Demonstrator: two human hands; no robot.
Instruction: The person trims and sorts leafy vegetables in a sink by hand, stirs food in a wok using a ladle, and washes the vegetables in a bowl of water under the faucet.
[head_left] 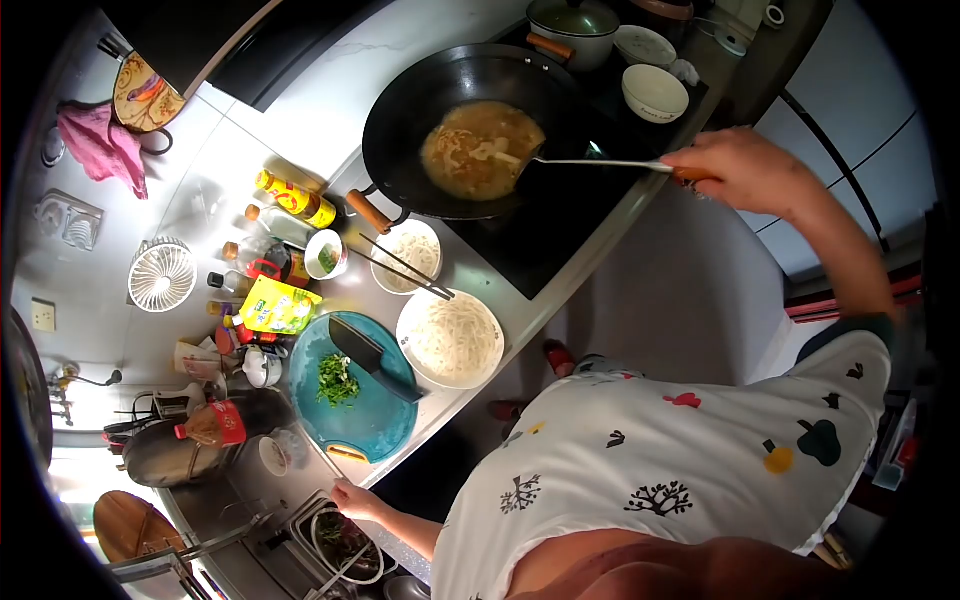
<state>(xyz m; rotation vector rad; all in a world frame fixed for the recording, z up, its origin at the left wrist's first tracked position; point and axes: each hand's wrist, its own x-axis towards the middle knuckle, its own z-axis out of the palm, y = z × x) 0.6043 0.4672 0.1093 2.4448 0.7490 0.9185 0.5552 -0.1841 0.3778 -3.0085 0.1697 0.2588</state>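
My right hand [738,172] is closed around the orange handle of a long metal cooking spatula [605,162]. The spatula's far end dips into a brownish soup [478,150] with pale pieces in the black wok [400,110]. Down at the sink side, my left hand [358,500] has its fingers curled at the counter's edge; whatever they grip, if anything, is too small to make out. Nearby lies a round blue cutting board [385,435] bearing chopped greens [338,382] and a black cleaver [358,345].
Two bowls of white noodles [450,338] stand between board and wok, with chopsticks [405,268] across them. Bottles [297,200] and a yellow pouch [277,305] line the wall. A lidded pot [585,45] and a white bowl [655,95] are beyond the wok. A sink basket [345,550] holds greens.
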